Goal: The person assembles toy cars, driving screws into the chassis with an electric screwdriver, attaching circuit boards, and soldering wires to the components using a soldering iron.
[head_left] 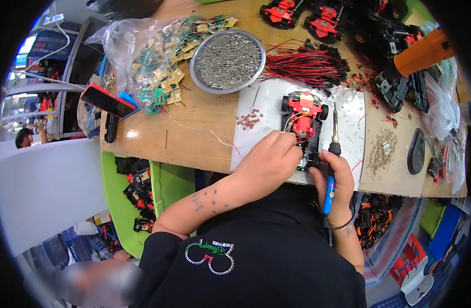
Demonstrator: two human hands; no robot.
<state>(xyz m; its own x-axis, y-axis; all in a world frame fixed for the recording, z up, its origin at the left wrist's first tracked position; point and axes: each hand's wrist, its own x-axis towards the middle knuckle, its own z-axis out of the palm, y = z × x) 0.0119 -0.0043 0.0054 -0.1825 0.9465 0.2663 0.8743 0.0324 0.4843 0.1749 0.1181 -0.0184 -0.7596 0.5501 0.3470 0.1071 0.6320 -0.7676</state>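
A toy car chassis (303, 119) with a red centre and black wheels lies on a white sheet (251, 141) in front of me. My left hand (274, 158) is closed in a pinch over its near left side; thin wires and a small pale edge show by the fingertips, but what they hold is hidden. My right hand (342, 177) grips a soldering iron (330, 192) by its blue handle, to the right of the chassis. The iron stands tip away from me, its metal tip apart from the chassis. Small copper-coloured discs (250, 119) lie scattered left of the chassis.
A metal bowl (228, 61) of small metal parts stands behind, beside bagged circuit boards (168, 82) and a bundle of red and black wires (307, 64). An orange cylindrical tool (423, 51) juts in at right. Red-black chassis (281, 11) stand at the back; a green bin (112, 195) sits below left.
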